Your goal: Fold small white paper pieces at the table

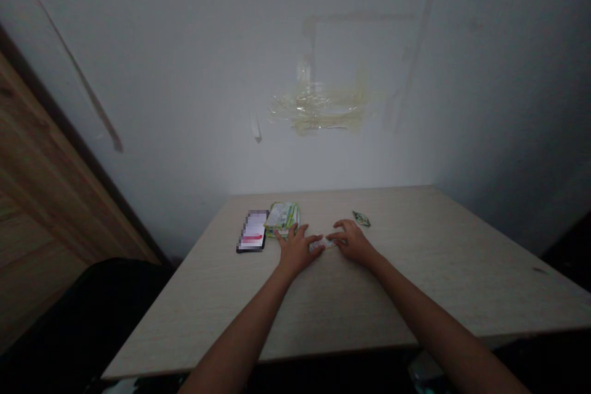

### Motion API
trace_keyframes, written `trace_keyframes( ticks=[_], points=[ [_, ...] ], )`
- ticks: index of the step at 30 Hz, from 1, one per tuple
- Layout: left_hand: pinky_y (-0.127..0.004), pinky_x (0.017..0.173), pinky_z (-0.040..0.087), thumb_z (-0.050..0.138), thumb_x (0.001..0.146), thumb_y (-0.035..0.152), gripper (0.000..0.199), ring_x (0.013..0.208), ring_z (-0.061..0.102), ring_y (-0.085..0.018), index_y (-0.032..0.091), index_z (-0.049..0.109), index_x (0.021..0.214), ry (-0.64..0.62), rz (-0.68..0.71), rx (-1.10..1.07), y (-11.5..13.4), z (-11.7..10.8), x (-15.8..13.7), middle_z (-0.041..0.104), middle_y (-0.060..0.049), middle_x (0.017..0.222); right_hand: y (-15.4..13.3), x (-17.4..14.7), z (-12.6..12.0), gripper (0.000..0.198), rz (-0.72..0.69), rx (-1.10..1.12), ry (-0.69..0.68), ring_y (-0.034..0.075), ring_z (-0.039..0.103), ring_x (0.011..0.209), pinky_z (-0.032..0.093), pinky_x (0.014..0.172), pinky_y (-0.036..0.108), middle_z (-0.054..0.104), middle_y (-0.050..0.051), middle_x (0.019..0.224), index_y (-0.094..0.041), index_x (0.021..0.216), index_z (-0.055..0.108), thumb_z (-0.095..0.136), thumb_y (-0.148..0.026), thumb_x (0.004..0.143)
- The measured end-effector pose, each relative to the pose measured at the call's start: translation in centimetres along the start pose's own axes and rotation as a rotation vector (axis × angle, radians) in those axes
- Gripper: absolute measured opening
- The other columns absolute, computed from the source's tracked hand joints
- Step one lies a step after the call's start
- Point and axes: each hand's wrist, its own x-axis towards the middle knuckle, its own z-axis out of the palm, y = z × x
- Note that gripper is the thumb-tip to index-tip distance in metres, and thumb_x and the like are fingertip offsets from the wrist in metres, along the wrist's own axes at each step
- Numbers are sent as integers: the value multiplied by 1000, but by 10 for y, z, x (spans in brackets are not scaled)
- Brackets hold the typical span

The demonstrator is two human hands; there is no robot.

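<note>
A small, flat whitish piece with reddish print (322, 243) lies on the table between my hands; its kind is too small to make out. My left hand (295, 250) is spread, its thumb on the left end of this piece. The other fingers of that hand reach towards a pile of green and white printed packets (282, 215). From the right, my right hand (353, 241) rests its fingertips on the piece's other end, fingers apart and slightly bent. Both hands partly cover the piece. Just beyond my right hand lies a small dark green and white packet (361, 218).
A phone (253, 231) with a lit, blurred screen lies left of the pile. The pale wooden table (443, 283) meets a grey wall (184, 104) bearing peeling clear tape (327, 111). Wooden boards (55, 160) lean at the left, above a dark object (92, 301).
</note>
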Motion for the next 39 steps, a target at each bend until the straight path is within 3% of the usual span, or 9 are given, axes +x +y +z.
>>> trace_keyframes(
  ticks=[21,39],
  points=[
    [-76,106,-2,51,82,66,40,140,27,-36,52,62,119,24,-25,34,1,-1,-2,48,-1,146,-1,0,-11,5,85,-6,102,22,53,96,43,90,42,60,6,93,-26,72,76,73,-22,74],
    [-76,106,-3,51,84,64,39,140,26,-37,52,61,120,-11,-19,16,1,-3,-1,46,2,147,2,-1,-6,15,4,30,60,24,51,111,40,99,44,56,8,113,-27,87,77,68,-20,79]
  ],
)
